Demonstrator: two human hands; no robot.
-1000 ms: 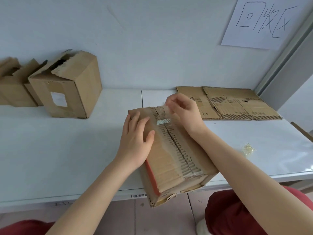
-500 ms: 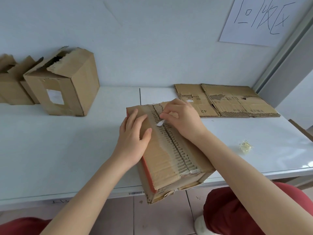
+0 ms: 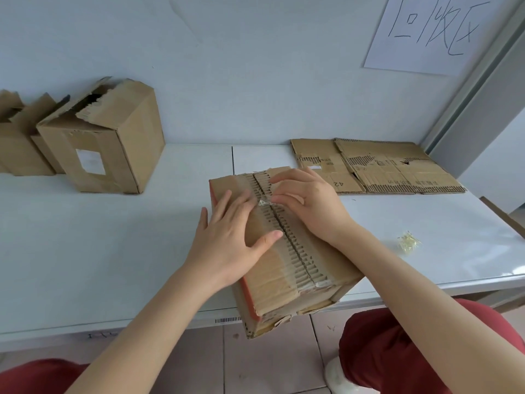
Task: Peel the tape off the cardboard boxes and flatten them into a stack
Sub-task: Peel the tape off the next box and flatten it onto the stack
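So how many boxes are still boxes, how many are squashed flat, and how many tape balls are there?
Unflattened cardboard boxes: 3
Flattened boxes: 2, maybe more beneath
Crumpled tape balls: 1
Total: 6

We take this for a recycling corner of an office or storeroom. Evidence: a handwritten paper sign (image 3: 431,32) taped to a plain pale wall (image 3: 255,66), a white table (image 3: 85,237) bearing a barcode sticker (image 3: 227,320), flattened cardboard (image 3: 397,169), worn boxes (image 3: 113,143), and a tiled floor (image 3: 270,362).
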